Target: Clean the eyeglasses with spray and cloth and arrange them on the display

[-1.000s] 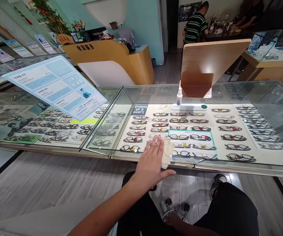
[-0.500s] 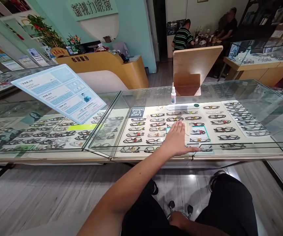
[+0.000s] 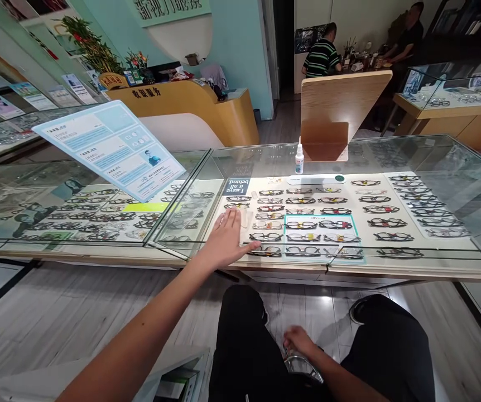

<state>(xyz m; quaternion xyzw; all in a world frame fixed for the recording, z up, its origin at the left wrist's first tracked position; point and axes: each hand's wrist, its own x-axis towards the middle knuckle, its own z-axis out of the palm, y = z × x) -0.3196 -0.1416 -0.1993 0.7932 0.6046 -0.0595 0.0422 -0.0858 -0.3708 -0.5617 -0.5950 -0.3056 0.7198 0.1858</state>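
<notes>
- One long glass showcase (image 3: 399, 153) ran right across before us, its rows of spectacles (image 3: 302, 225) too many for a sure count!
- One pale-blue printed sheet (image 3: 112, 148) stood tilted over the left part, screening some of the glass.
- One wooden board (image 3: 345, 92) stood at the far edge, blocking our view behind it.
- One teal-edged panel (image 3: 322, 245): we counted six spectacles there, three rows of two.
- Our left hand (image 3: 227, 234) lay flat, fingers straight and close together, thumb spread wide to the right.
- Our right hand (image 3: 298, 339) was low, by a metal ring (image 3: 307, 368), fingers bent; gripping anything? We couldn't tell.
- One pale cloth (image 3: 245, 219): under the left hand on the glass, peeking out beside the forefinger, above the thumb!
- One white bottle (image 3: 299, 158) stood upright before the board, well apart from that hand.
</notes>
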